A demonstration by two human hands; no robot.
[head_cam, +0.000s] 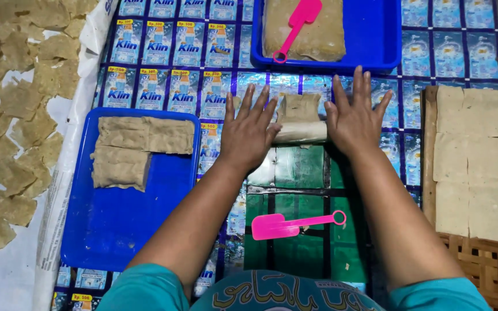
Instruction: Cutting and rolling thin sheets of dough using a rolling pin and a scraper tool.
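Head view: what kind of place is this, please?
Probably a small home food workshop, worked at floor level: both hands roll dough, blue trays hold slabs, and thin squares dry on a woven rack.

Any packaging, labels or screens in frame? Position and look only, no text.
Mat of joined sachet wrappers: covers the work surface under both trays and both hands; rectangular packets in rows, blue and white with yellow corner tags.
Paler blue-white wrapper panels: same mat, upper right.
Green wrapper panels: mat centre, below the hands.
No screens or signs.
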